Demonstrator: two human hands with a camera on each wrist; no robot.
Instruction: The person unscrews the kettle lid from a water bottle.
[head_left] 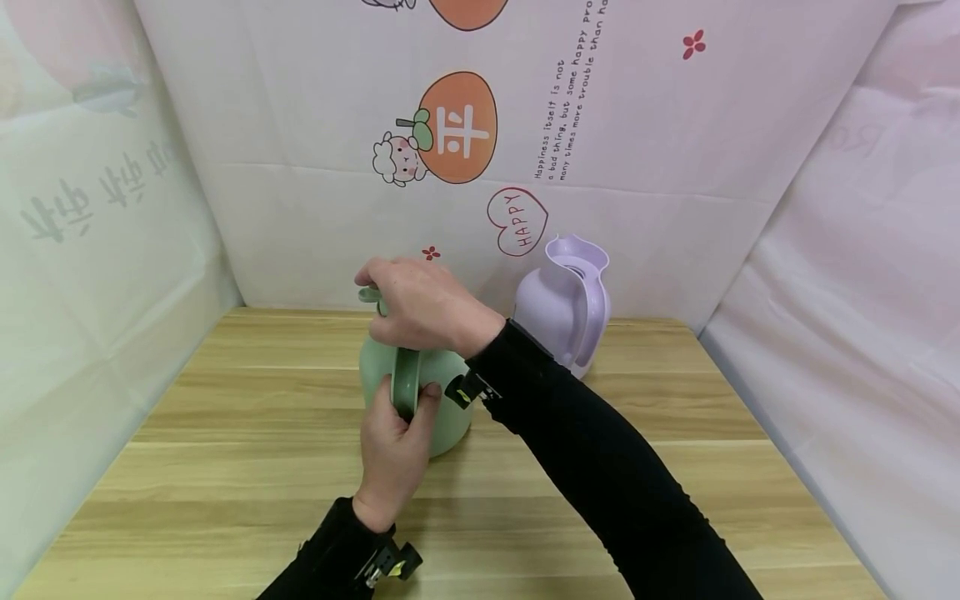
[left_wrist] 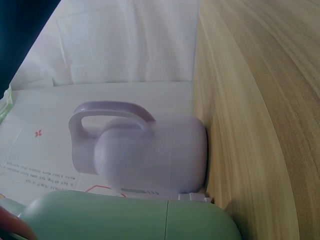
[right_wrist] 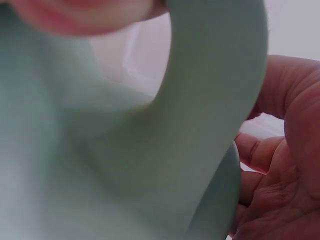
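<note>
A pale green thermos jug (head_left: pixel 450 417) stands on the wooden table, its handle (head_left: pixel 406 383) facing me. With thumb and fingers round the lower part of that handle, my left hand (head_left: pixel 393 450) holds the jug. My right hand (head_left: pixel 431 304) grips the jug's top from above, its fingers bent down over the far side and hiding the lid. A bit of green rim (head_left: pixel 369 294) pokes out beside those fingers. In the right wrist view, the green handle (right_wrist: pixel 217 75) fills the middle, with the left palm (right_wrist: pixel 295 185) at the right edge.
A lilac thermos jug (head_left: pixel 536 308) stands just behind and to the right of the green one, partly behind my right forearm. Printed white cloth (head_left: pixel 300 225) hangs at the back and both sides of the wooden table (head_left: pixel 247 467).
</note>
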